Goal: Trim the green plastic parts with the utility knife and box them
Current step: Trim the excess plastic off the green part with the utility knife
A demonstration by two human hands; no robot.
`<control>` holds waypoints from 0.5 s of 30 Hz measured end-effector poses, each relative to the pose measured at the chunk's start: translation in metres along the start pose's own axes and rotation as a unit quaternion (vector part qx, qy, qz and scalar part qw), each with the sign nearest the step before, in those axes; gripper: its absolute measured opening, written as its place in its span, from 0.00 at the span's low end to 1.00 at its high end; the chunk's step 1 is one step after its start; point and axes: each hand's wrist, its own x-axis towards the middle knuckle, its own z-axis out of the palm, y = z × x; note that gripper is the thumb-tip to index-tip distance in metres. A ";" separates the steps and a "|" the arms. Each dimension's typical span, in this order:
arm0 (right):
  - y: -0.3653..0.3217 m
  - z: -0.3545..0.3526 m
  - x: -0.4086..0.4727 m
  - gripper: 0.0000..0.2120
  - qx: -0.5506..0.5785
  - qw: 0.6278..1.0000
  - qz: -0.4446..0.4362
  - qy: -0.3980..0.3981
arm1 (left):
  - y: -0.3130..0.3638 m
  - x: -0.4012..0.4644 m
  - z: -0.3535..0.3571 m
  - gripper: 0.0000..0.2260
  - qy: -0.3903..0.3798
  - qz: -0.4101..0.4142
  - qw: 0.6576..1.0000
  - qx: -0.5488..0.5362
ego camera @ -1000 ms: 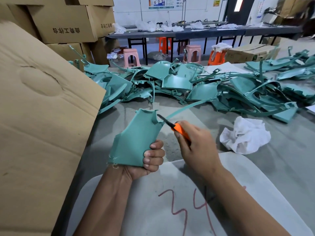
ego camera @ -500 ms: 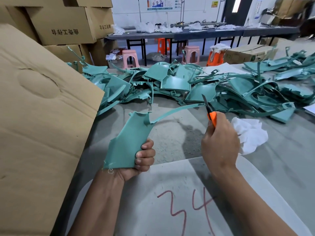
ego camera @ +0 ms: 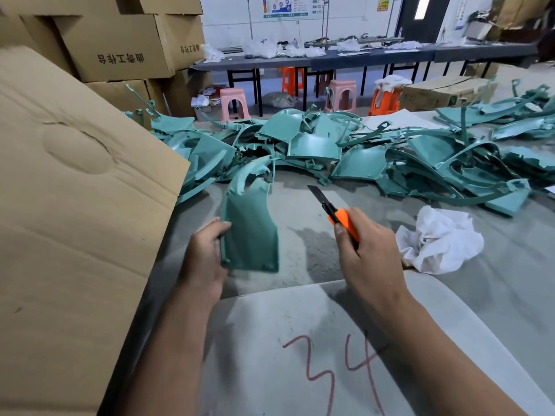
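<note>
while one green plastic part (ego camera: pixel 250 232) is gripped upright above the bench (ego camera: pixel 495 295) by the left hand (ego camera: pixel 204 259), one utility knife (ego camera: pixel 336 211) is clasped in the right hand (ego camera: pixel 369 253), blade apart from it. one heap of green parts (ego camera: pixel 345 148) and one crumpled white rag (ego camera: pixel 438 240) are seen beyond.

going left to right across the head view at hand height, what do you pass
cardboard flap → left hand → held green part → utility knife → right hand → crumpled white cloth
</note>
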 end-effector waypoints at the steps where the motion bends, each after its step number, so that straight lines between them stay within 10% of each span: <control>1: 0.000 0.001 0.000 0.07 0.003 1.000 0.006 0.006 | 0.005 0.000 -0.004 0.08 -0.018 0.017 0.999 -0.023; 6: -0.002 0.000 0.000 0.04 0.051 0.997 0.039 0.051 | 0.006 -0.005 0.007 0.10 0.041 0.239 0.968 0.063; 11: -0.012 -0.001 -0.004 0.04 0.056 0.994 -0.089 0.020 | 0.001 -0.007 0.021 0.13 0.055 0.453 0.837 0.302; 15: -0.013 0.009 -0.005 0.07 0.035 0.997 -0.063 -0.029 | -0.016 -0.009 0.034 0.09 0.035 0.360 0.898 0.249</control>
